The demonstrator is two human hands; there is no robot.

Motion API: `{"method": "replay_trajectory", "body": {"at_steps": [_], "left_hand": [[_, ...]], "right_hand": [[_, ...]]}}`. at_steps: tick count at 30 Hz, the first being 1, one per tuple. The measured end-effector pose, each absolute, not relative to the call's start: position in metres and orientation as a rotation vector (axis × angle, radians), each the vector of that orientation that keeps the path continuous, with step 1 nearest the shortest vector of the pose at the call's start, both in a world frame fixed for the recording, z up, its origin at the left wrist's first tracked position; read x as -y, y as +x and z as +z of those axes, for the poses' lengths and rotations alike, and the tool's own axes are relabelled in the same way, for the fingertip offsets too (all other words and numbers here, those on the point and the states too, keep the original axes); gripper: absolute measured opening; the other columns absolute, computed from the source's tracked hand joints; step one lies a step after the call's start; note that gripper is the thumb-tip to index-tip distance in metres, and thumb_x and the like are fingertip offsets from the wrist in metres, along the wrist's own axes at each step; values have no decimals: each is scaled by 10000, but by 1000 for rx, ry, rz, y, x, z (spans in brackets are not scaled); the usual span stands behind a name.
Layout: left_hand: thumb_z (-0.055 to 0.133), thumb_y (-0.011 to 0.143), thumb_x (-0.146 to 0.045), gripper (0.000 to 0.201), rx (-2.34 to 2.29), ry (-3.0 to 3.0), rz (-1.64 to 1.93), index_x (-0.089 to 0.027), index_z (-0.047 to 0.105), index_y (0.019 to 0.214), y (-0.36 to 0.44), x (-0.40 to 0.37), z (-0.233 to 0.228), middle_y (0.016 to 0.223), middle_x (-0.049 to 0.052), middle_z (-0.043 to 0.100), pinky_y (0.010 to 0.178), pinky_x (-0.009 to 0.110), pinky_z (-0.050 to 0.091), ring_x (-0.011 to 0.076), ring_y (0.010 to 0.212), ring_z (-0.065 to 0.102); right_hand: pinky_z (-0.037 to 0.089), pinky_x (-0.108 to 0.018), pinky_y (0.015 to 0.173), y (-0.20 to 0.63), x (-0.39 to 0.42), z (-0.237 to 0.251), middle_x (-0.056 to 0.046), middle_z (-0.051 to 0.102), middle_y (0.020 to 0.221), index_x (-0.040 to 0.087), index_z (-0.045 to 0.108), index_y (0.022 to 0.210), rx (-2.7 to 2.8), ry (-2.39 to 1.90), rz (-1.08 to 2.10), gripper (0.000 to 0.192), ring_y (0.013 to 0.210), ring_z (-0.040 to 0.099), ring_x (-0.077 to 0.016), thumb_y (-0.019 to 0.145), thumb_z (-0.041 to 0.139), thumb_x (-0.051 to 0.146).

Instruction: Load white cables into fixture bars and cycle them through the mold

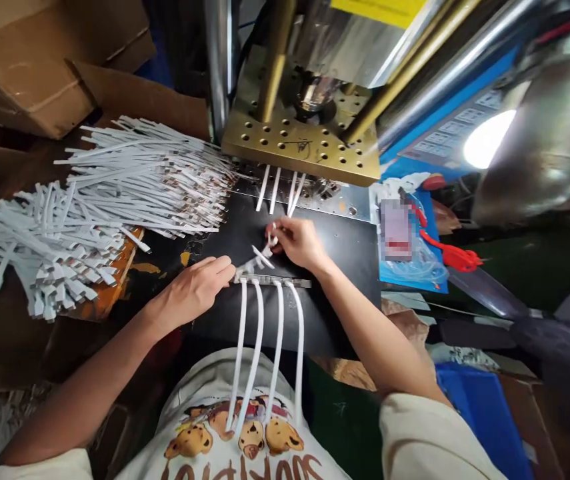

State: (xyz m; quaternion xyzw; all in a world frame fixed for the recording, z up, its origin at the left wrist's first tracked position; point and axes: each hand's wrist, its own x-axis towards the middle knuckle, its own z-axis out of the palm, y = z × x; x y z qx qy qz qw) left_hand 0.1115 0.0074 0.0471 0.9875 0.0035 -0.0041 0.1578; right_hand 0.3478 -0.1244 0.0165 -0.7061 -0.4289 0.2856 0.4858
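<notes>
A thin, white, branched plastic strip (pixel 249 265) runs slantwise between my two hands. My left hand (pixel 199 287) is closed on its lower left end, close to a narrow metal bar (pixel 302 283) on the black work surface. My right hand (pixel 299 241) pinches the upper right end between thumb and fingers. Several white cables (pixel 281 327) extend from the metal bar toward my body, and their far ends rest against my shirt. Exactly how the strip's near end meets the bar is hidden by my left fingers.
A press with a drilled brass-coloured plate (pixel 305 143) stands ahead, with white cables (pixel 275 190) sticking out beneath it. Heaped white cables (pixel 149 173) lie at left by cardboard boxes (pixel 25 60). At right are a lamp (pixel 487 140), red-handled tool (pixel 457 258) and fan (pixel 539 333).
</notes>
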Motion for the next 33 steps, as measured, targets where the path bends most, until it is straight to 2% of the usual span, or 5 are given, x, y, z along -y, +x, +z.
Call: {"method": "replay_trajectory", "body": {"at_steps": [8, 15, 19, 26, 33], "left_hand": [[363, 1045, -269, 277, 62, 2793, 230, -214, 609, 930, 103, -13, 23, 867, 24, 545, 769, 353, 461, 204, 819, 576], [453, 1005, -400, 407, -180, 2730, 504, -411, 529, 1405, 95, -6, 2, 955, 15, 578, 715, 391, 473, 233, 791, 608], [601, 956, -270, 544, 13, 2776, 680, -363, 464, 1473, 96, 10, 25, 1024, 35, 648, 767, 374, 516, 220, 819, 633], [571, 978, -181, 171, 327, 2562, 892, -204, 710, 1075, 124, 33, 35, 901, 23, 692, 783, 238, 509, 121, 802, 635], [498, 1018, -365, 375, 75, 2051, 896, -130, 767, 903, 139, 32, 27, 828, 74, 648, 681, 204, 502, 107, 717, 619]], "right_hand": [[607, -316, 682, 389, 278, -5, -62, 717, 908, 174, 659, 992, 288, -2046, 165, 260, 745, 724, -194, 852, 587, 380], [524, -539, 926, 348, 444, -9, -205, 721, 881, 62, 713, 964, -280, -2584, -193, 285, 949, 700, -350, 843, 534, 248], [399, -539, 1108, 327, 406, -3, -216, 690, 1179, 87, 720, 1101, 56, -2632, -155, 307, 1209, 600, -346, 869, 548, 191], [527, -375, 1011, 264, 253, 23, -86, 624, 1355, 285, 616, 1362, 1429, -1760, 28, 469, 1194, 632, -223, 947, 564, 72], [593, -356, 817, 241, 201, 16, -64, 760, 945, 194, 720, 923, 807, -1581, 121, 141, 865, 742, -229, 974, 590, 211]]}}
